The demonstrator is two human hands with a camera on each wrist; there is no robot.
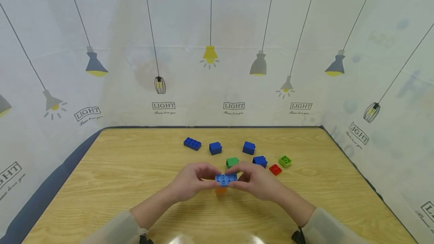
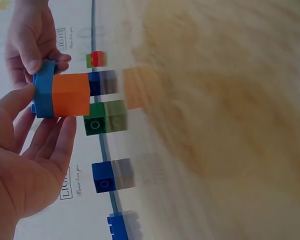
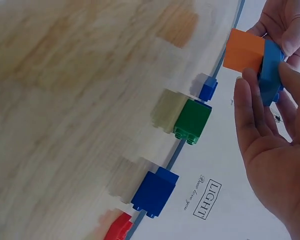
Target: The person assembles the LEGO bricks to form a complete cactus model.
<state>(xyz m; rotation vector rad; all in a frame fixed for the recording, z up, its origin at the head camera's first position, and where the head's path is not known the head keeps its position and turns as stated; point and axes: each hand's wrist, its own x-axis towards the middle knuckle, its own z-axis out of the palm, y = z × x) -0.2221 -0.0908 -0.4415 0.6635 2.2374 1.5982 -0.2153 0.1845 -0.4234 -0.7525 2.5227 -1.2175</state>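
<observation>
In the head view a light-blue brick (image 1: pixel 226 180) with studs on top is held level between both hands. An orange block (image 2: pixel 71 95) sits against its underside, toward the left end. My left hand (image 1: pixel 192 182) pinches the blue brick's left end between thumb and fingers. At the opposite end my right hand (image 1: pixel 259 182) grips it the same way. Both wrist views show the pair raised over the table, with an orange reflection on the wood. Just beyond the hands lies a green brick (image 1: pixel 232 162), partly hidden by the right hand's fingers.
Farther back on the wooden table (image 1: pixel 129 161) lie a long dark-blue brick (image 1: pixel 192 144) and two shorter blue bricks (image 1: pixel 215 148). To the right are another blue brick (image 1: pixel 259 161), a red brick (image 1: pixel 275 169) and a light-green brick (image 1: pixel 285 161). A printed curtain (image 1: pixel 190 86) borders the table.
</observation>
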